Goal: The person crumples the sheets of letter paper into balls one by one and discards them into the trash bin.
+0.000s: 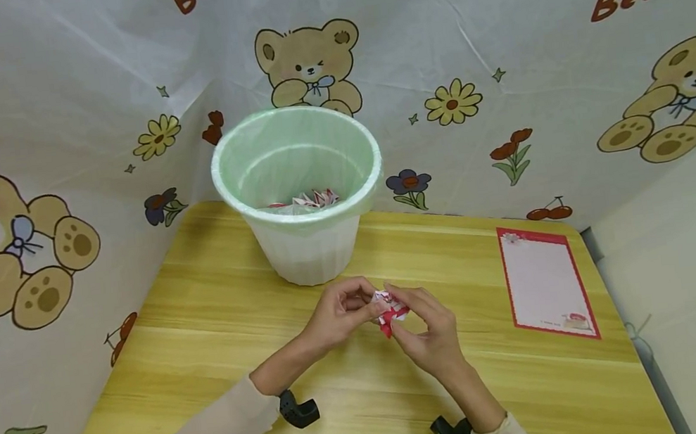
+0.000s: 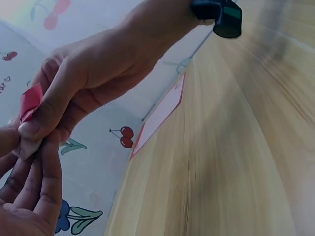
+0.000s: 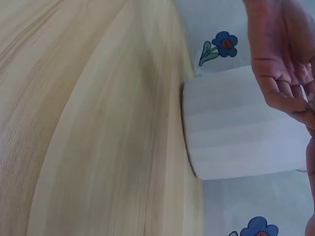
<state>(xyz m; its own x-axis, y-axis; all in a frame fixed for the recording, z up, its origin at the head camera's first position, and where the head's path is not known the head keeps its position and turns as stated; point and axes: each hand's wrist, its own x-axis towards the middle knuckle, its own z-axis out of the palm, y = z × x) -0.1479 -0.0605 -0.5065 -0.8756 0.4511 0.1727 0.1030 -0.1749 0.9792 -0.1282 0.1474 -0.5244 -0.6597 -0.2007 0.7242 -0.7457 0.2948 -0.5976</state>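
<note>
A small crumpled piece of red and white paper [image 1: 391, 310] is held between both hands, just in front of the bin. My left hand [image 1: 344, 311] pinches its left side with thumb and fingers. From the right, my right hand [image 1: 428, 325] pinches the same paper between thumb and forefinger. The left wrist view shows a red flap [image 2: 31, 102] of the paper sticking out above the thumb, while the rest is largely covered by fingers. In the right wrist view only part of the left hand [image 3: 288, 64] shows, at the right edge.
A white bin [image 1: 310, 249] with a pale green liner stands at the back of the wooden table [image 1: 220, 329], folded red and white paper pieces [image 1: 317, 199] inside. A red-bordered sheet [image 1: 549, 284] lies flat at right. Bear-printed cloth [image 1: 419, 47] hangs behind.
</note>
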